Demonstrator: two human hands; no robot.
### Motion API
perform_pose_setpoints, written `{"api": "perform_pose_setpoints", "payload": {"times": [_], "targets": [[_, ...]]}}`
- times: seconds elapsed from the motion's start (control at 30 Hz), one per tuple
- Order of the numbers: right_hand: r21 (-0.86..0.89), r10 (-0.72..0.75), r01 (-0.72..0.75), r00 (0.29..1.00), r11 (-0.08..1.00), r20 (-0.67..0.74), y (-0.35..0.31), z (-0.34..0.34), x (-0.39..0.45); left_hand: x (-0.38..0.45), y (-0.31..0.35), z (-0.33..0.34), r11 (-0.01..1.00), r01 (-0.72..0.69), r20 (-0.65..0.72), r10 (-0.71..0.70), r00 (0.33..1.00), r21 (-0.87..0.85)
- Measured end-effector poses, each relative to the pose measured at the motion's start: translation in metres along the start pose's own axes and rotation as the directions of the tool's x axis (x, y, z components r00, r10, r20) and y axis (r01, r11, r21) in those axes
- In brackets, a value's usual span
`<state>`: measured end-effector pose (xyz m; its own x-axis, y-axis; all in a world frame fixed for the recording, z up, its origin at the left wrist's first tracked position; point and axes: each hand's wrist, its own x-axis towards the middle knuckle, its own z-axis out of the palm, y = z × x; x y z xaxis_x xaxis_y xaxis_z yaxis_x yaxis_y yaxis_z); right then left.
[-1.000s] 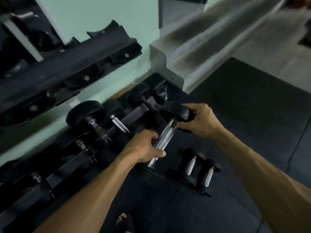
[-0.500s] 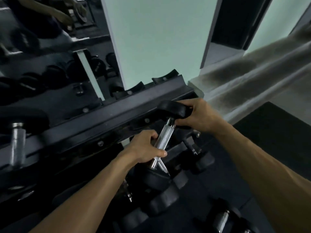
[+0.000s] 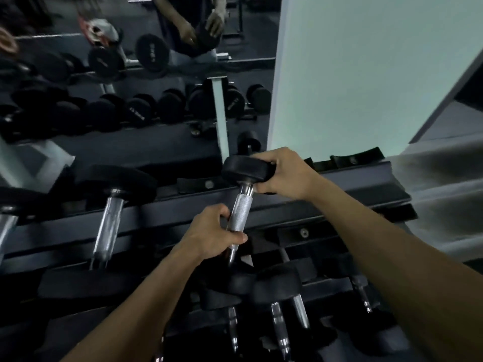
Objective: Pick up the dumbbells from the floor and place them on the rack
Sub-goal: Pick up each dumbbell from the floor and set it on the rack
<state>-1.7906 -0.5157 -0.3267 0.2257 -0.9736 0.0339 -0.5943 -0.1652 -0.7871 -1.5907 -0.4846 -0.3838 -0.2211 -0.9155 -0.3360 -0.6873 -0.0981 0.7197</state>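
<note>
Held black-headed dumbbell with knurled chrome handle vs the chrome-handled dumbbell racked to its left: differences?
The held black-headed dumbbell with knurled chrome handle is gripped by the left hand on its handle and the right hand on its far head; the racked chrome-handled dumbbell lies untouched across the black rack rails. The held one's handle looks knurled, the racked one's smooth and longer. Both have black heads.

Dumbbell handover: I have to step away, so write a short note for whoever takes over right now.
Left hand: closed around the knurled handle of the dumbbell.
Right hand: gripping its upper rubber head.
The dumbbell is tilted, held over the top tier of the rack, above an open cradle; not set down.
Done: lifted off the floor.
Left: lower it into the cradle, let go. Floor is out of view, so check for more.
</note>
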Motion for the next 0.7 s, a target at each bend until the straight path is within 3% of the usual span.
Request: {"api": "perform_pose_setpoints", "payload": {"times": [0.2, 0.37, 0.5, 0.7], "targets": [[-0.004, -0.057, 0.059, 0.985, 0.998, 0.162, -0.002, 0.025, 0.081, 0.032, -0.021, -0.018, 0.991, 0.103, -0.142, -0.115, 0.983, -0.088], [0.056, 0.023, -0.037, 0.972, 0.998, 0.235, 0.022, 0.052, 0.114, 0.044, -0.037, -0.009, 0.971, 0.184, -0.128, -0.204, 0.971, -0.151], [0.087, 0.021, -0.043, 0.970, 0.995, 0.242, 0.025, 0.057, 0.115, 0.042, -0.040, -0.007, 0.963, 0.187, -0.120, -0.212, 0.970, -0.193], [-0.032, 0.101, -0.098, 0.984, 0.995, 0.149, 0.021, 0.060, 0.105, 0.041, -0.039, -0.009, 0.971, 0.179, -0.143, -0.202, 0.969, -0.156]]}}
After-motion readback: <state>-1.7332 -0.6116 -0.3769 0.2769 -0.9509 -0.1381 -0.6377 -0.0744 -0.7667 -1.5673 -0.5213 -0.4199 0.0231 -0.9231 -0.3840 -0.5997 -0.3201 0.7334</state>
